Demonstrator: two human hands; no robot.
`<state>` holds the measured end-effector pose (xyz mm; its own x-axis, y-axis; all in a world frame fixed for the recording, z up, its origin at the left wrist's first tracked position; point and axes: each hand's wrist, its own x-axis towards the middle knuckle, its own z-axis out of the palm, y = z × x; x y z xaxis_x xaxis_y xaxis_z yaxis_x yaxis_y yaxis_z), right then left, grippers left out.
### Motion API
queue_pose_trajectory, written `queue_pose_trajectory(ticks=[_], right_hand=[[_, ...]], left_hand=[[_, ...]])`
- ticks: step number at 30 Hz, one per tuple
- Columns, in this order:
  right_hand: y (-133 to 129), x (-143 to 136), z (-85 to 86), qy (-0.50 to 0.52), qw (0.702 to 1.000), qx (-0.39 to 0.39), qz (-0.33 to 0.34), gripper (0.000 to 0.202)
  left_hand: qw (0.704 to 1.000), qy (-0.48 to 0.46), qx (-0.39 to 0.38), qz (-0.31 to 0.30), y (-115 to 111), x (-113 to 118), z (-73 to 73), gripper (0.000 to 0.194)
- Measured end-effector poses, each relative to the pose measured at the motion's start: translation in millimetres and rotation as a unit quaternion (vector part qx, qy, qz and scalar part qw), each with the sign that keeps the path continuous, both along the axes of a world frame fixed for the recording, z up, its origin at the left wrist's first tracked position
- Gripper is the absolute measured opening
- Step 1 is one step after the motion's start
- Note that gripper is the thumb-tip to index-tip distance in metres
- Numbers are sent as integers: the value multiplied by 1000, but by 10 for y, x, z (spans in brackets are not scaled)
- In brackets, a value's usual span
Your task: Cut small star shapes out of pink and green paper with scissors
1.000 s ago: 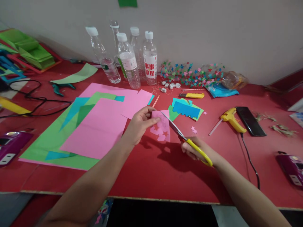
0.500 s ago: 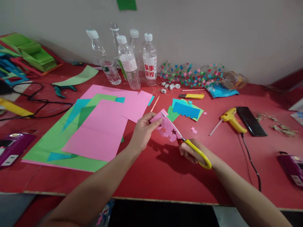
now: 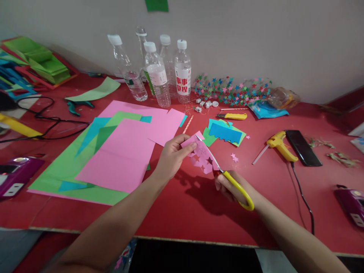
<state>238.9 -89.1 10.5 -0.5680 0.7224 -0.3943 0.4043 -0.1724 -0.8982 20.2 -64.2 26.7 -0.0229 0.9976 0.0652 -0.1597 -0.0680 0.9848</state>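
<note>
Scissors [image 3: 231, 179] are clasped in that person's right grip [image 3: 227, 186], blades against pink paper [image 3: 201, 149] pinched by the left grip [image 3: 173, 153] over the red desk [image 3: 170, 216], near pink stars [image 3: 234, 157]

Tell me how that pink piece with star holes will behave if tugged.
The pink piece, pinched in the left hand, is probably light, as it looks like thin paper. It may flex easily and tear at the narrow strips between its star holes.
</note>
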Motion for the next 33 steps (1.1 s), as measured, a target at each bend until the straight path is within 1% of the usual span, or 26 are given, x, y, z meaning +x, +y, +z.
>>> queue_pose_trajectory(ticks=[7, 14, 17, 19, 21, 23, 25, 29, 31, 33], right_hand=[[-16, -18, 94, -30, 999, 10, -14, 48], [7, 25, 49, -21, 1000, 3, -12, 50], [20, 29, 55, -25, 1000, -1, -15, 50], [28, 22, 68, -22, 1000, 2, -15, 48], [31, 14, 71, -23, 1000, 2, -21, 45], [31, 9, 57, -26, 999, 2, -37, 42], [30, 9, 32, -29, 998, 1, -54, 40], [40, 8, 15, -26, 997, 22, -65, 43], [47, 7, 34, -26, 996, 46, -67, 45], [55, 8, 59, -29, 995, 62, -73, 47]], left_hand=[[1000, 4, -2, -7, 2, -26, -7, 11], [1000, 1, -5, -8, 3, -38, 14, 12], [1000, -10, -15, -11, 16, -51, 6, 13], [999, -44, -29, -12, 22, -43, 0, 13], [991, -114, -59, -25, 21, -11, 1, 13], [975, -192, -103, -49, 11, 37, 11, 17], [957, -239, -149, -72, -4, 85, 21, 21], [935, -265, -210, -107, -28, 134, 4, 17], [931, -266, -219, -122, -29, 132, -17, 14], [934, -265, -211, -115, -18, 116, -28, 12]])
